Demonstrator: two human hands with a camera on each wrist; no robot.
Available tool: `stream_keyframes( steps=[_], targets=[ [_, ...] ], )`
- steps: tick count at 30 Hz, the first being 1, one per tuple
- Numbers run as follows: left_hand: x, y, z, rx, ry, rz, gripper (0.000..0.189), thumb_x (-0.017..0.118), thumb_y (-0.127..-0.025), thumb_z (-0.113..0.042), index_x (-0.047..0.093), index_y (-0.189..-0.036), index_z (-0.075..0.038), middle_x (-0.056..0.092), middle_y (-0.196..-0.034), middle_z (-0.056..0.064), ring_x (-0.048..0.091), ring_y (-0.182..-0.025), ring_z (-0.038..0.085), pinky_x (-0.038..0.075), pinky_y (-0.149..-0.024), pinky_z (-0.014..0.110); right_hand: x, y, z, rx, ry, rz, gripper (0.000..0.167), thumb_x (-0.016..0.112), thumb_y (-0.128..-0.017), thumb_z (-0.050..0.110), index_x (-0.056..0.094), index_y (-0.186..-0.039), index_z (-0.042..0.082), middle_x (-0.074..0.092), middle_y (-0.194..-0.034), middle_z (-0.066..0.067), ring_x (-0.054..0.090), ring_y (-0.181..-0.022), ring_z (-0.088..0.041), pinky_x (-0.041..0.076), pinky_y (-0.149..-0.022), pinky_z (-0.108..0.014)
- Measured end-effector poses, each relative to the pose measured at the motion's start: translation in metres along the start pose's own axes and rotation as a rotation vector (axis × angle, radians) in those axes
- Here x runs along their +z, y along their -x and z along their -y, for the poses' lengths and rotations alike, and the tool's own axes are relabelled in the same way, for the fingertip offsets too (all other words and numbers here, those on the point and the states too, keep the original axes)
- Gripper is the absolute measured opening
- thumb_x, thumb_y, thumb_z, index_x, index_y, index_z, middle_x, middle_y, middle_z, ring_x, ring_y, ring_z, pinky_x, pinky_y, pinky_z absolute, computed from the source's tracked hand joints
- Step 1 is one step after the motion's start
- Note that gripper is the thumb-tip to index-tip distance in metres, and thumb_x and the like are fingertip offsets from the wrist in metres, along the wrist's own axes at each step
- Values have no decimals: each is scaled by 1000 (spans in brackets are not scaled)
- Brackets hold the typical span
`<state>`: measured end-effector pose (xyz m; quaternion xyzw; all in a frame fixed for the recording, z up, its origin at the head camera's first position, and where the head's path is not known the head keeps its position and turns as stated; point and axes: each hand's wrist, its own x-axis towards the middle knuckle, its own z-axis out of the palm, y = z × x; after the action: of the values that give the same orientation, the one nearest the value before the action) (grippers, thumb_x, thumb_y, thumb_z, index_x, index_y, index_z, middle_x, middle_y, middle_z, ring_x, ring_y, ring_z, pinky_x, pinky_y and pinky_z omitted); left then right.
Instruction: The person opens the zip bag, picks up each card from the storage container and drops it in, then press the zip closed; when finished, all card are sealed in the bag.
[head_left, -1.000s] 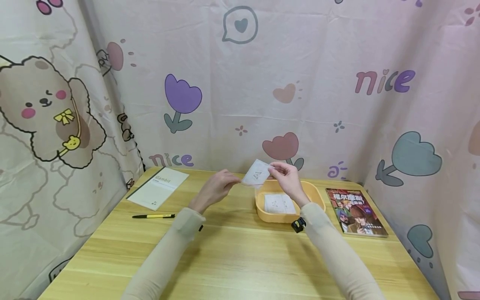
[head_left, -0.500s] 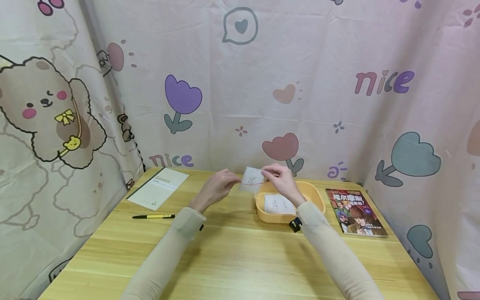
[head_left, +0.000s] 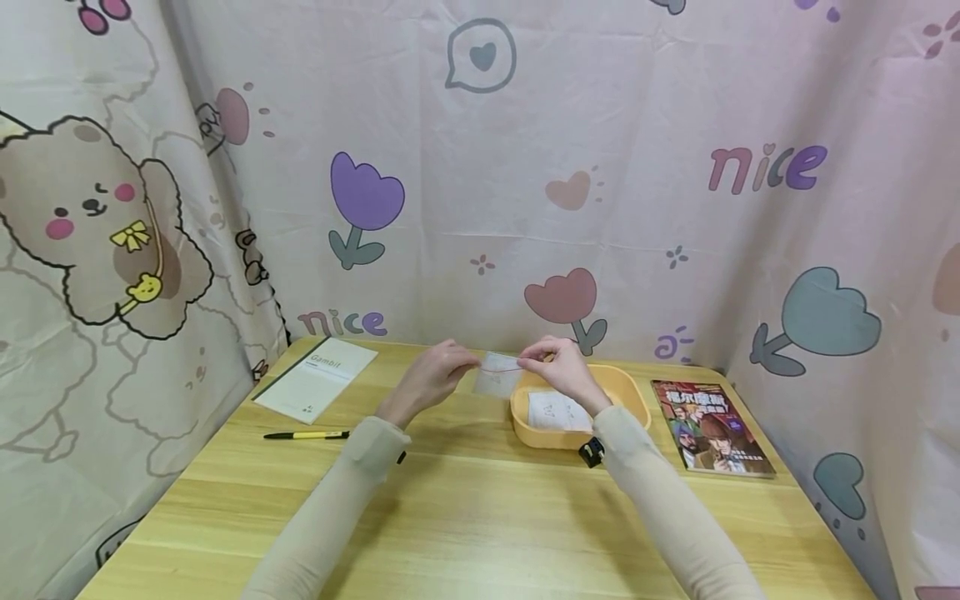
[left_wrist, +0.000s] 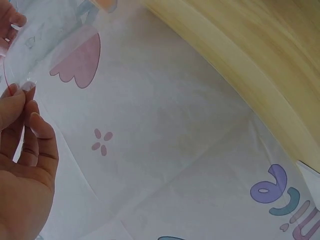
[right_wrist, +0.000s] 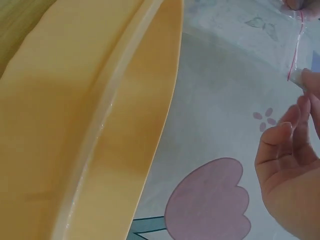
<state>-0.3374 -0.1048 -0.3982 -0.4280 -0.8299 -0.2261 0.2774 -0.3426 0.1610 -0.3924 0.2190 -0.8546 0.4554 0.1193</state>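
A small clear zip-lock bag (head_left: 497, 382) with a red seal line is stretched between both hands above the back of the table. My left hand (head_left: 437, 375) pinches one end of the seal edge between thumb and forefinger. At the other end, my right hand (head_left: 558, 368) pinches the same edge. The bag hangs below the red line, and a faint butterfly-like mark shows on its film (right_wrist: 262, 29) in the right wrist view. Just under the right forearm stands a yellow plastic box (head_left: 637, 402), with white sheets or bags bearing dark marks (head_left: 557, 410) inside.
A pale notebook (head_left: 317, 379) lies at the back left, with a yellow-and-black pen (head_left: 306, 435) in front of it. To the right of the box is a colourful comic book (head_left: 712, 427). A printed curtain (head_left: 465, 167) hangs behind the table.
The right hand has moved left and slightly down, now at the seal edge. The bag has swung from tilted up to hanging below the red line. The left hand has barely moved.
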Motion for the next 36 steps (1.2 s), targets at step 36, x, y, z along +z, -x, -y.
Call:
stream_keyframes(
  steps=[36],
  targets=[
    [-2, 1, 1, -23, 13, 24, 15, 66, -91, -3, 77, -101, -7, 76, -98, 3, 65, -87, 17, 56, -76, 30, -14, 9, -16, 88, -188, 147, 24, 69, -92, 13, 72, -108, -4, 69, -96, -21, 55, -67, -32, 47, -57, -27]
  ],
)
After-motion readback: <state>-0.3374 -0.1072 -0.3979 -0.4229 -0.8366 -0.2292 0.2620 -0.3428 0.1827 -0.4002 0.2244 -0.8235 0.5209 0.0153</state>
